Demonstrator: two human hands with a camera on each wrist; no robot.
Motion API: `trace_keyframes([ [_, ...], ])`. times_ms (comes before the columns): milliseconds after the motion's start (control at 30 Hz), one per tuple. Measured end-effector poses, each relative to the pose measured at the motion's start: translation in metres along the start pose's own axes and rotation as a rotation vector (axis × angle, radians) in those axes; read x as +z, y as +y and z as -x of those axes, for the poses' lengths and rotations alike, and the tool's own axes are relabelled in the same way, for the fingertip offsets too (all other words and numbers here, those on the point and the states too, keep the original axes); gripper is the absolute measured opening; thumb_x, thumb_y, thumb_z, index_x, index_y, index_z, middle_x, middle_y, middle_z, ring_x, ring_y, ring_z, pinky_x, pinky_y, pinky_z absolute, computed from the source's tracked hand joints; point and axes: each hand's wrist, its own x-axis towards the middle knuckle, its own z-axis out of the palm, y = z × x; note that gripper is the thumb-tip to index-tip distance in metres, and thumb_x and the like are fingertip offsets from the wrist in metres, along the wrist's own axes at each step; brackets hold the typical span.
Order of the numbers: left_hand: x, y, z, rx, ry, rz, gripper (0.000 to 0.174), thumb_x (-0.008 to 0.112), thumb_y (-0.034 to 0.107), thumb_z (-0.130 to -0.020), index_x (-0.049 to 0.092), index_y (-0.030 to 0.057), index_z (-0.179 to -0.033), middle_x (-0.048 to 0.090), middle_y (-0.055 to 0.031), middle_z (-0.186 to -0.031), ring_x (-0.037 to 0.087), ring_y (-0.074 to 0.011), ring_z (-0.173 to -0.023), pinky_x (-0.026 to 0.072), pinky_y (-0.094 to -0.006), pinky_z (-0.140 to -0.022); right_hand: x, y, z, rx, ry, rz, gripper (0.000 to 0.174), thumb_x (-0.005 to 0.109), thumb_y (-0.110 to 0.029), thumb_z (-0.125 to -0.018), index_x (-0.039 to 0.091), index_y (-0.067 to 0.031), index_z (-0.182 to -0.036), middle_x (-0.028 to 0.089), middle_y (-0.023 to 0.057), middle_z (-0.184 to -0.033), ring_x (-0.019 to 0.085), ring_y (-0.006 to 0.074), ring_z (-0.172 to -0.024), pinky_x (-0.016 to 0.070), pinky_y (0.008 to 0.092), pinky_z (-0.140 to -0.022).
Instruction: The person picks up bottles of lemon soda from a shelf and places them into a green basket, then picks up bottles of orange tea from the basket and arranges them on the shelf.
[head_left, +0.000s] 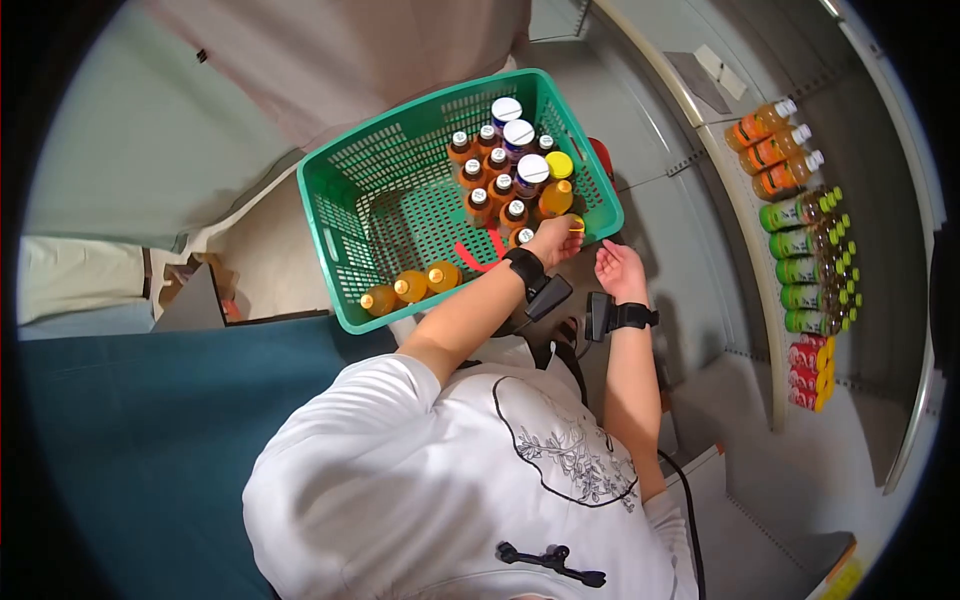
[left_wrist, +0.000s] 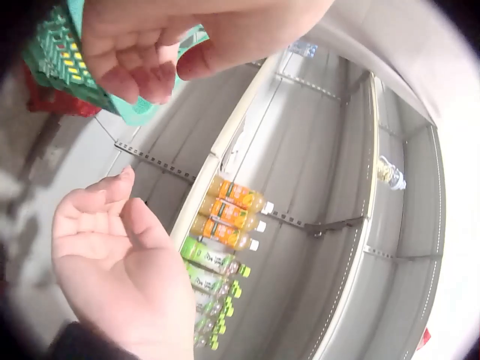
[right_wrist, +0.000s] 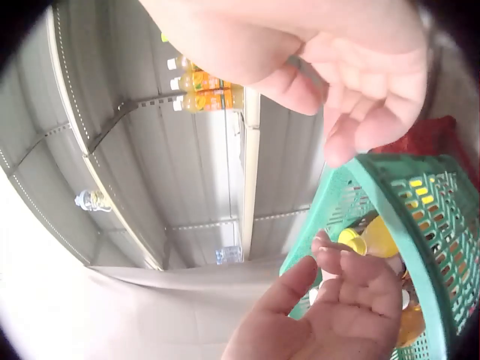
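My left hand (head_left: 557, 240) is over the near right corner of a green basket (head_left: 338, 228), palm turned up and fingers loosely bent, holding nothing. Just outside that corner is my right hand (head_left: 621, 272), also empty with relaxed fingers. The right wrist view shows the left hand (right_wrist: 341, 304) in front of a yellow cap (right_wrist: 352, 241) inside the basket. Beneath and beyond the left hand stand several white-capped brown bottles (head_left: 478, 203), white-lidded jars (head_left: 531, 172) and an orange bottle (head_left: 556, 198). Three orange-yellow bottles (head_left: 410, 286) line the basket's near left side.
To the right, a shelf (head_left: 735, 215) bears three orange drink bottles (head_left: 775, 151), several green-labelled bottles (head_left: 797, 243) and red cans (head_left: 806, 375). A red object (head_left: 601, 158) sits behind the basket's right side. Teal cloth (head_left: 150, 430) hangs at the left.
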Motion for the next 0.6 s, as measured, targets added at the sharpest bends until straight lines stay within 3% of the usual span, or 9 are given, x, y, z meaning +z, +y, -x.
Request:
trace_keyframes([
  [133,-0.022,0.010,0.002,0.034,-0.007,0.139,0.013,0.048,0.016,-0.076,0.053,0.0047,-0.081,0.052,-0.0019,-0.069,0.049,-0.0136,-0.061,0.0419,-0.0252,-0.059,0.033,-0.002,-0.016,0.064,-0.049,0.124,0.021,0.048,-0.015,-0.075,0.052,-0.0015,-0.090,0.052,0.0066,-0.077,0.051,0.0151,-0.068,0.0432,0.0257,-0.060],
  [167,-0.027,0.012,0.002,0.049,0.019,0.202,0.013,0.048,0.015,-0.076,0.053,0.0047,-0.081,0.052,-0.0017,-0.069,0.049,-0.0132,-0.062,0.0419,-0.0250,-0.059,0.043,-0.003,-0.019,0.079,-0.058,0.169,0.012,0.053,-0.014,-0.073,0.051,-0.0043,-0.080,0.052,0.0056,-0.070,0.052,0.0153,-0.062,0.0425,0.0251,-0.055],
  [267,-0.044,0.017,0.001,0.089,0.082,0.324,0.012,0.047,0.014,-0.077,0.053,0.0044,-0.081,0.051,-0.0013,-0.069,0.048,-0.0125,-0.065,0.0421,-0.0247,-0.060,0.067,-0.004,-0.034,0.099,-0.100,0.292,0.012,0.053,-0.014,-0.073,0.051,-0.0046,-0.080,0.053,0.0052,-0.068,0.053,0.0155,-0.059,0.0425,0.0252,-0.054],
  [333,-0.057,0.017,0.003,0.175,0.136,0.343,0.014,0.042,0.018,-0.076,0.051,0.0073,-0.080,0.052,-0.0012,-0.066,0.050,-0.0134,-0.058,0.0411,-0.0257,-0.054,0.074,-0.004,-0.047,0.130,-0.133,0.371,0.016,0.050,-0.013,-0.074,0.052,-0.0019,-0.086,0.053,0.0071,-0.073,0.052,0.0158,-0.065,0.0439,0.0247,-0.059],
  [500,-0.070,0.012,0.026,0.176,0.344,0.476,0.009,0.048,0.015,-0.070,0.049,0.0071,-0.076,0.053,-0.0020,-0.066,0.049,-0.0155,-0.058,0.0407,-0.0286,-0.058,0.083,-0.005,-0.046,0.189,-0.230,0.507,0.018,0.046,-0.014,-0.076,0.052,-0.0006,-0.087,0.053,0.0078,-0.070,0.053,0.0175,-0.062,0.0439,0.0259,-0.055],
  [600,-0.087,-0.004,0.033,0.172,0.415,0.549,0.010,0.049,0.013,-0.072,0.049,0.0050,-0.078,0.054,-0.0036,-0.071,0.051,-0.0155,-0.061,0.0433,-0.0285,-0.061,0.079,-0.011,-0.053,0.212,-0.240,0.579,0.019,0.043,-0.015,-0.077,0.051,-0.0015,-0.089,0.053,0.0071,-0.068,0.053,0.0167,-0.060,0.0432,0.0257,-0.053],
])
